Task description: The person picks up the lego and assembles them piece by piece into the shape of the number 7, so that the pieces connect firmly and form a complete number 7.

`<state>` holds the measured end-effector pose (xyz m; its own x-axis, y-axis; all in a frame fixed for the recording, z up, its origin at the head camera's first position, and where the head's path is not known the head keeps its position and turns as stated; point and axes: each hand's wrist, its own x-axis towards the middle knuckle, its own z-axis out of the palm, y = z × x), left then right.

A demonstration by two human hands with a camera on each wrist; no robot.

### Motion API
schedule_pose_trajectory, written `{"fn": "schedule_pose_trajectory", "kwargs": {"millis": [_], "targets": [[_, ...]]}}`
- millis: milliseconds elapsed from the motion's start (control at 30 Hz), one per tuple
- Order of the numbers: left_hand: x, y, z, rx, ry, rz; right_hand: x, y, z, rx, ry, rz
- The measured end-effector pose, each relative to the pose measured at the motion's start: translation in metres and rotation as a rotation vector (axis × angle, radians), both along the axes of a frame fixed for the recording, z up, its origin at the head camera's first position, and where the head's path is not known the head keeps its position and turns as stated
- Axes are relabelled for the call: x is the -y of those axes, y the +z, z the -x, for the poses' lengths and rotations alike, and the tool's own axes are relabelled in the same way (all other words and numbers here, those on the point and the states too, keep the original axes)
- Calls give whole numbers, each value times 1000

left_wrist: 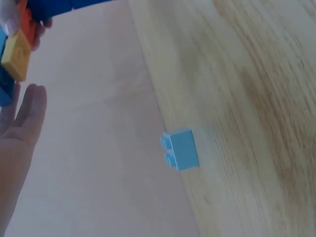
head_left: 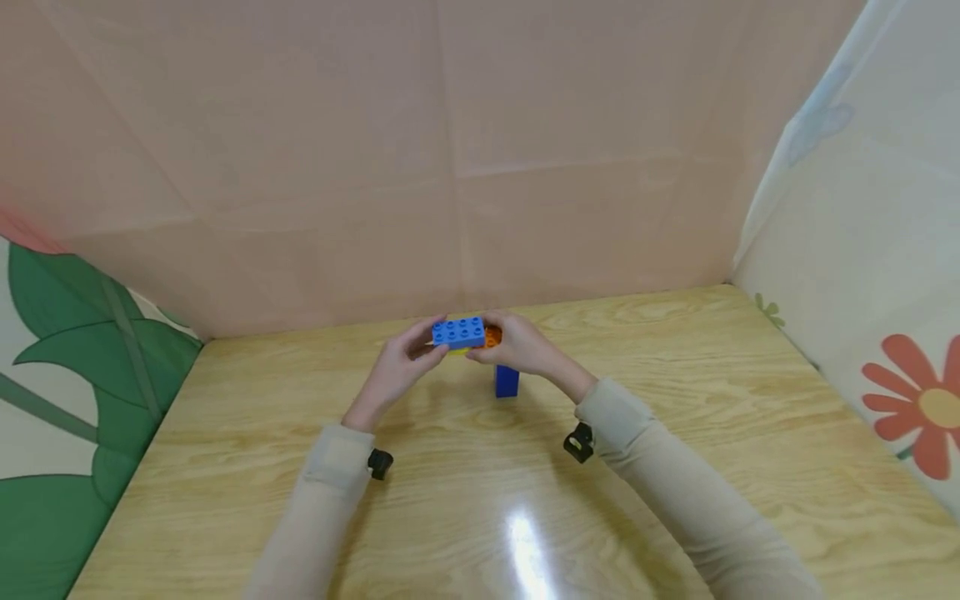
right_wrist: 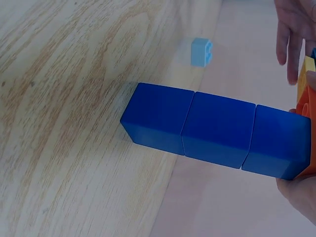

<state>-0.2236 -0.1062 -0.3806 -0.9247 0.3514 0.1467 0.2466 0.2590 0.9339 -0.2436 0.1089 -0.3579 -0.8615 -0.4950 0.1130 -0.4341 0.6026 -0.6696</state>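
Observation:
A blue studded brick (head_left: 459,333) lies level on top, held at its left end between the thumb and fingers of my left hand (head_left: 395,365). Just under it, part of a yellow brick (left_wrist: 18,55) shows. My right hand (head_left: 527,343) grips an orange brick (head_left: 492,337) beside the yellow one, thumb in front and fingers behind. Below the orange brick stands an upright column of dark blue bricks (right_wrist: 217,129), its foot on the table. Where the joined bricks meet is partly covered by my fingers.
A small light blue brick (left_wrist: 185,150) sits alone on the wooden table (head_left: 450,500), near its back edge. Behind the table hangs a pinkish-beige sheet (head_left: 450,167). A wall covering with a red flower (head_left: 892,387) borders the right side.

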Motion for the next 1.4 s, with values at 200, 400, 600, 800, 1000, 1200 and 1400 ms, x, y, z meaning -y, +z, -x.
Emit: {"fn": "schedule_pose_trajectory", "kwargs": {"millis": [200,400,600,800,1000,1200,1400], "targets": [[-7,-4,1,-1,11,-6,1,1,1,0,-7,-12],[-11,-7,0,25,49,5,3,-3,0,21,10,4],[-12,-8,0,29,52,-16,1,-6,0,38,29,119],[-14,-9,-1,56,61,-46,-3,-13,0,38,40,254],[-14,-10,-1,115,108,-101,-4,-13,0,136,-16,334],[-12,-14,-1,129,90,-125,-5,-10,-3,138,-53,326],[-14,-16,-2,144,85,-139,-10,-12,-6,97,-34,363]]}}
